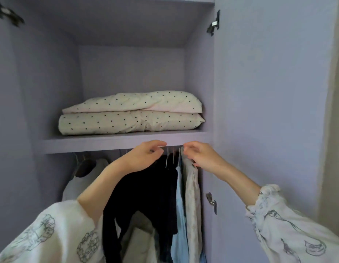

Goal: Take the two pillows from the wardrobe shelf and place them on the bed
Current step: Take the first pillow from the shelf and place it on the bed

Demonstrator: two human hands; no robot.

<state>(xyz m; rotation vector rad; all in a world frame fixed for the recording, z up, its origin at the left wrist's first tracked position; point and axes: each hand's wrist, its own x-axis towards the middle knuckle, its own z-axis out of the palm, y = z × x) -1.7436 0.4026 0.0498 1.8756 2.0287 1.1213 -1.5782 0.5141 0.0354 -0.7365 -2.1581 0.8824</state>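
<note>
**Hands raised below the pillow shelf**

My two hands are up in front of the open wardrobe, just under the front edge of the shelf (125, 143). My left hand (144, 156) has its fingers curled loosely, and its grip is empty, with nothing between the fingers. My right hand (201, 154) is close beside it, fingers bent downward near the collar of a pale grey garment (192, 196); I cannot tell whether that grip is pinching the cloth or only touching it.

The two pillows lie on the shelf above my hands, stacked one on the other. The upper pillow (134, 102) and the lower pillow (126, 123) are both cream with small dark dots, and neither hand touches them.

Below the shelf, clothes hang on hangers: a black top (144, 194) behind my left forearm, a light blue shirt (179, 215) next to it, then the grey garment. My patterned white sleeves (51, 236) fill the lower corners.
</note>
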